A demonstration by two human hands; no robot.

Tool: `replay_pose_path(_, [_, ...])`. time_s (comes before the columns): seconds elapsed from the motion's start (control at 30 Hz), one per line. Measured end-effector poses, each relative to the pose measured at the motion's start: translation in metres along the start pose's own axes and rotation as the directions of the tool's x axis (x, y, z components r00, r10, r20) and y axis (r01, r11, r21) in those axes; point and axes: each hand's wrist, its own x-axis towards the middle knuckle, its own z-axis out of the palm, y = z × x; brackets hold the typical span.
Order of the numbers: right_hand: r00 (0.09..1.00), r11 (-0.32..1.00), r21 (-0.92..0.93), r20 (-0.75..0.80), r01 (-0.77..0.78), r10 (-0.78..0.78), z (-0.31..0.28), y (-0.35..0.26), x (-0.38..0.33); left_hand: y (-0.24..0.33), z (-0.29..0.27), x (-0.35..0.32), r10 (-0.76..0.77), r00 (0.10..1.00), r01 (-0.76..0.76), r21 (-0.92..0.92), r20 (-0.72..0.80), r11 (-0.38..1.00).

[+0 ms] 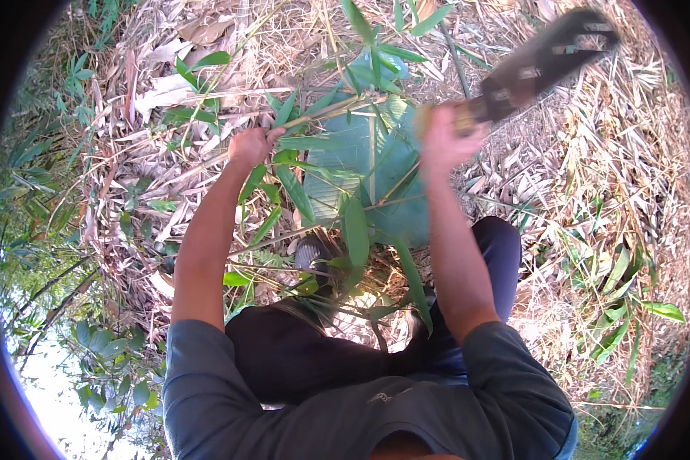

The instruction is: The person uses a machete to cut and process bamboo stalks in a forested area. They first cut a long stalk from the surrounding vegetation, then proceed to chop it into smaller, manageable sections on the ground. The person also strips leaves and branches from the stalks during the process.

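"Holding something in each hand, is the person?"

"Yes, and the hands are well apart. The left hand point(253, 146) is clamped on a thin, yellow-green woody stem point(322, 113) with long pointed leaves, which slants from the fist toward the far middle of the scene."

"And the right hand point(446, 142)?"

"That one is wrapped around the yellowish handle point(463, 120) of a broad, dark, blade-like tool point(540, 67). The tool points to the far right, raised clear of the stem. Both hand and tool are blurred, so I can't tell the finer shape of its end."

"What lies between the hands?"

"A wide blue-green sheet point(402, 180), ribbed like a large plant leaf, spread on the ground. The stem crosses its far left part, and slender green leaves point(355, 230) hang over its near edge."

"And around it?"

"Dry, straw-coloured leaf litter point(606, 153) covers the ground on the left, right and far side. Nearest are the person's bent legs in dark trousers point(299, 349) and a dark grey short-sleeved shirt point(322, 422). Leafy green shrubs point(111, 349) stand at the near left."
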Motion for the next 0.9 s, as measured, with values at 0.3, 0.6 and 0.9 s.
replay_pose_path(0.3, [0.527, 0.715, -0.352, 0.496, -0.604, 0.690, -0.040, 0.050, -0.069, 0.024, -0.007, -0.041, -0.062, 0.997, 0.060, 0.040, 0.036, 0.997])
replay_pose_path(0.6, [0.951, 0.831, 0.462, -0.137, 0.309, -0.277, -0.053, -0.085, 0.106, 0.019, 0.006, -0.034, -0.099, 0.994, 0.099, 0.003, 0.055, 0.995])
replay_pose_path(0.9, [0.283, 0.523, -0.365, 0.539, -0.771, 0.794, -0.055, 0.071, -0.119, -0.004, -0.009, -0.019, 0.006, 1.000, -0.006, -0.004, -0.001, 1.000])
